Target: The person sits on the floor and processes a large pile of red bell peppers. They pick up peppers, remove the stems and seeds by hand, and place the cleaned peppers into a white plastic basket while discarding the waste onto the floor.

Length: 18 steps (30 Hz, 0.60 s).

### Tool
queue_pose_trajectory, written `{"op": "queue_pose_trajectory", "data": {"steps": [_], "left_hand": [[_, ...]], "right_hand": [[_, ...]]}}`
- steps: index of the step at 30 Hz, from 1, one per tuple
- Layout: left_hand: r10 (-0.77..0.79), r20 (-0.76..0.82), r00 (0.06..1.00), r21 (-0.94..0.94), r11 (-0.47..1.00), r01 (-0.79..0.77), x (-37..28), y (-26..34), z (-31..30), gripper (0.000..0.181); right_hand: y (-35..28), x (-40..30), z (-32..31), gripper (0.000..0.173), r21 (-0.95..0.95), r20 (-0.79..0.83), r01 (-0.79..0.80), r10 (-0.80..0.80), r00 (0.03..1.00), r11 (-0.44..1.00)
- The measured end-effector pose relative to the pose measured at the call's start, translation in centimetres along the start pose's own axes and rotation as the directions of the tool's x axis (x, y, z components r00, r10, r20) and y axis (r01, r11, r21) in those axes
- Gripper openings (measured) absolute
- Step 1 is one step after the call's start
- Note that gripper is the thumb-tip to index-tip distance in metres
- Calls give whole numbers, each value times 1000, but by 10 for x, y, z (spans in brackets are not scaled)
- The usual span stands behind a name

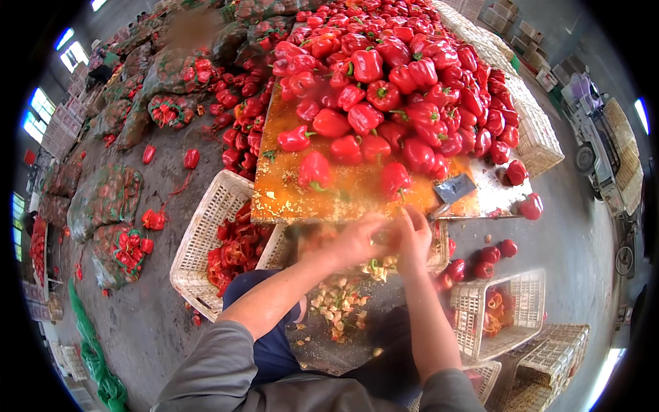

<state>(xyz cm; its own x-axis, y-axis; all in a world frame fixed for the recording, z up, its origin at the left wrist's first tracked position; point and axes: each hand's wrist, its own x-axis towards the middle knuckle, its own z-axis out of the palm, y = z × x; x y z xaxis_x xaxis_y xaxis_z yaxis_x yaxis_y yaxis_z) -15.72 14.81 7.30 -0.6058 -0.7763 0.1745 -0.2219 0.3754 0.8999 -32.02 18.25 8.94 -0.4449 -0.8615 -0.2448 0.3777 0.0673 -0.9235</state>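
At the near edge of an orange board [278, 203], my left hand [363, 237] and my right hand [416, 229] are close together, both blurred. Whether either holds anything cannot be made out. A wide blade [455, 188] with a short handle lies at the board's right edge, the handle beside my right hand. Red bell peppers [366, 117] are heaped over the far part of the board. Two single peppers rest nearest my hands, one [395, 180] just beyond them and another [314, 170] to the left. Pale pepper cores [378, 269] lie in a crate below my hands.
A white plastic crate [193, 247] of red pepper pieces stands left of my knee. More cores [337, 309] litter the floor between my legs. At right, a tilted crate [515, 345] holds pepper pieces. Mesh sacks [105, 198] of peppers fill the left side.
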Motion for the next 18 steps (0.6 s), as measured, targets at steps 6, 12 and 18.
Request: {"op": "queue_pose_trajectory", "data": {"steps": [6, 12, 18], "left_hand": [[32, -43, 999, -101, 994, -36, -9, 5, -3, 29], [-108, -43, 993, -211, 973, 97, -32, -27, -19, 34], [-142, -122, 982, 99, 983, 154, -72, -6, -72, 36]], "right_hand": [[19, -9, 4, 61, 54, 144, -169, 160, 977, 984], [28, -25, 23, 73, -69, 308, -170, 183, 934, 983], [15, -55, 52, 87, -229, 478, -58, 164, 863, 972]]}}
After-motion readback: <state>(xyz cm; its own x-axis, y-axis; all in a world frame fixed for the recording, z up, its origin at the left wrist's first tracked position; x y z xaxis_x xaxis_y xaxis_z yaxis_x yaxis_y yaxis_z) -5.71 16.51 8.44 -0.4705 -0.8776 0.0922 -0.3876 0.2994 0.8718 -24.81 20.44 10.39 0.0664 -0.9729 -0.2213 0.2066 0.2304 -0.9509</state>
